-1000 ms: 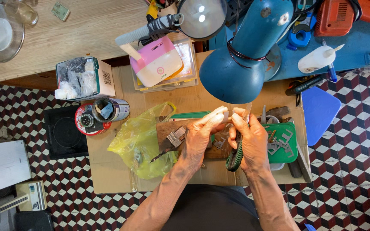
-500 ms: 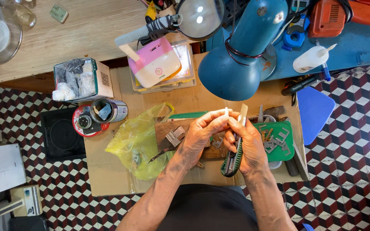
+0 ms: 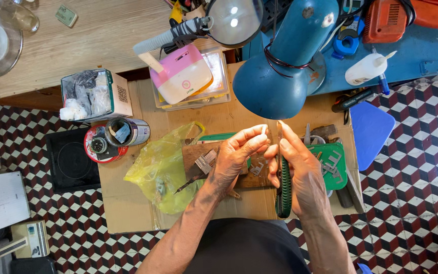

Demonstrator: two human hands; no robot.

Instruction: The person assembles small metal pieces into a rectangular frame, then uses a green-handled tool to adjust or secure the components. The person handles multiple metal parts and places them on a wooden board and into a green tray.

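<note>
My left hand (image 3: 236, 155) pinches a small whitish piece (image 3: 264, 130) between thumb and fingertips, raised above the wooden block (image 3: 196, 155). My right hand (image 3: 300, 162) is close beside it, fingers closed around a tool with a green ribbed handle (image 3: 284, 185) whose thin blade points up toward the whitish piece. Both hands hover over a cardboard sheet (image 3: 128, 203) under the shade of a blue desk lamp (image 3: 280, 76). Small metal parts (image 3: 205, 161) lie on the wooden block below the left hand.
A yellow plastic bag (image 3: 163, 167) lies left of the block, a green tray (image 3: 338, 167) of metal parts on the right. Behind are a pink-and-white device (image 3: 181, 76), a magnifier (image 3: 231, 20), a white glue bottle (image 3: 366, 68), a tin (image 3: 128, 132) and a box (image 3: 89, 94).
Both hands have lifted slightly and drawn closer. The left hand's fingers have shifted their pinch on the whitish piece; the right hand keeps the green-handled tool upright.
</note>
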